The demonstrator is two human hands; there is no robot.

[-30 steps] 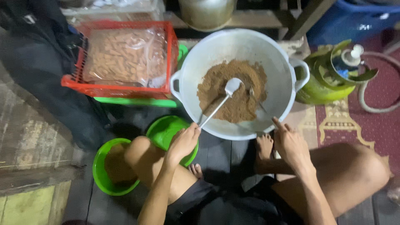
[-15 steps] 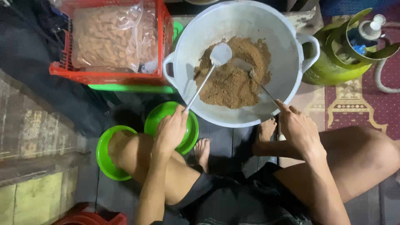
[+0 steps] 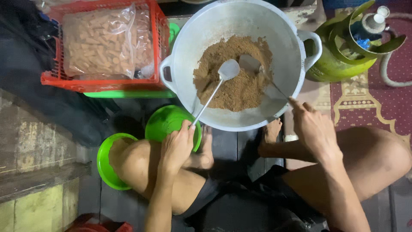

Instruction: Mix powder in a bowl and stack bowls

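Nearest the camera, the person sits on the dark floor (image 3: 240,150) with knees drawn up and bare feet just under the basin's near rim. The left hand (image 3: 177,146) rests on the left knee, fingers closed around the handle of a long metal spoon (image 3: 216,88) whose bowl lies on the brown powder. The right hand (image 3: 314,129) pinches the thin handle of a second spoon (image 3: 257,68), its bowl set into the same heap beside the first. Two bright green bowls (image 3: 165,122) sit on the floor by the left knee, one partly hidden behind it. Beyond the hands, the big pale metal basin (image 3: 193,38) holds the brown powder (image 3: 242,83), mounded towards its near side. Farther left, a red plastic crate (image 3: 156,47) carries a clear bag of tan pieces (image 3: 101,43). At the far right, a green gas cylinder (image 3: 332,64) stands on a patterned red rug (image 3: 377,107).
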